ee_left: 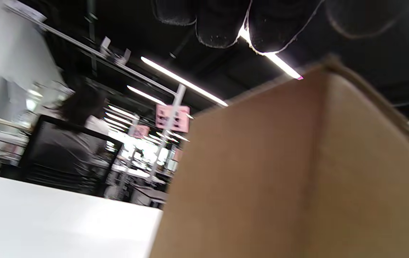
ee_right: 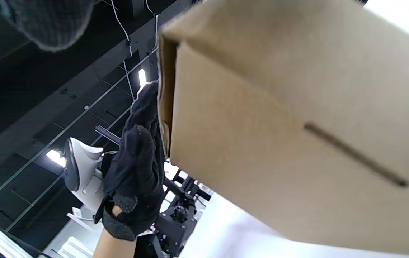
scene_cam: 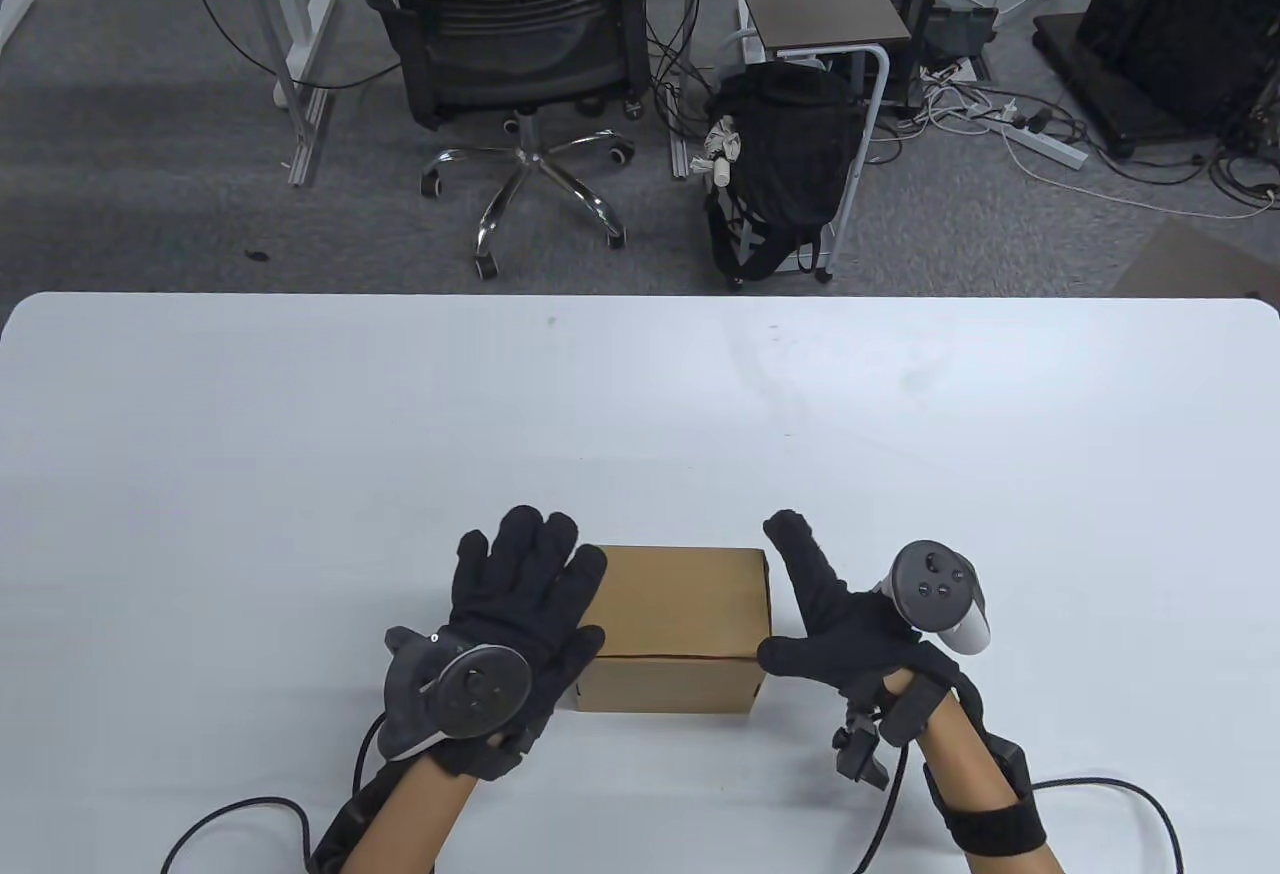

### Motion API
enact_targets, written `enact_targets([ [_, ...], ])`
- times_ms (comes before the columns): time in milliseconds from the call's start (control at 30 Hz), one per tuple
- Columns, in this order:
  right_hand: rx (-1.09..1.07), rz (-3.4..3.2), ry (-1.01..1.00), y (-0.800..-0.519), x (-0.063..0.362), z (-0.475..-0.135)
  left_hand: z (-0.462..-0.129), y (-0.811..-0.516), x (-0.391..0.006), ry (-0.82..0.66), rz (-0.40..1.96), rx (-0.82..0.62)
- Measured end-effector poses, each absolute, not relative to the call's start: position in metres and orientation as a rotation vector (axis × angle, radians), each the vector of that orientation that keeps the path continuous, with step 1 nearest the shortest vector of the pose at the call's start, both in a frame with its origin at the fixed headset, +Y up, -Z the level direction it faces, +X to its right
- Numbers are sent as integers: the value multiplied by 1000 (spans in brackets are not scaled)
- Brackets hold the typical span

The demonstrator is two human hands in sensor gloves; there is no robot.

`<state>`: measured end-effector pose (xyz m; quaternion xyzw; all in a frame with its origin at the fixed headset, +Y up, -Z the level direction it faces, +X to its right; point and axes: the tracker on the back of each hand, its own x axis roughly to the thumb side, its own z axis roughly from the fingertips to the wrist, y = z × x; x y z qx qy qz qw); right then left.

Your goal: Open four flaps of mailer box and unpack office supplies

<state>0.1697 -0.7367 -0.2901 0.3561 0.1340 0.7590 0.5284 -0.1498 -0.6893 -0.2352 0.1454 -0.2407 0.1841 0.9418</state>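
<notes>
Both hands spread flat, left hand (scene_cam: 520, 604) touching mailer box (scene_cam: 678, 629), right hand (scene_cam: 835, 619) beside it.

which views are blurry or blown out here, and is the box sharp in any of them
Table view: even light, the mailer box sharp between both hands. Left wrist view: box smeared by blur, ceiling strip lights flaring behind the left fingers. Right wrist view: box soft up close, table overexposed to white.
</notes>
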Motion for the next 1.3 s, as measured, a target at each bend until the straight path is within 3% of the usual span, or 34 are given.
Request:
enact_targets([
  [233, 900, 2000, 305, -760, 152, -285, -242, -713, -134, -571, 413, 110],
  [367, 885, 1997, 189, -763, 150, -286, -246, -691, -132, -597, 420, -47],
  [567, 880, 2020, 183, -761, 149, -286, -242, -665, -100, -654, 60, 64],
  [700, 881, 2055, 186, -758, 147, -285, -238, -663, -90, -641, -32, 93],
  [833, 878, 2040, 189, -759, 147, -286, -249, -653, -102, -633, 137, 117],
  [1000, 894, 1997, 264, -759, 152, -289, -271, -642, -121, -599, 357, -28],
  [1100, 807, 1663, 499, -759, 164, -295, -279, -655, -144, -602, 520, 54],
  [1167, 744, 1629, 402, -762, 167, -296, -287, -672, -160, -612, 700, 61],
  [1300, 682, 1663, 224, -756, 169, -301, -298, -715, -183, -579, 1039, -263],
])
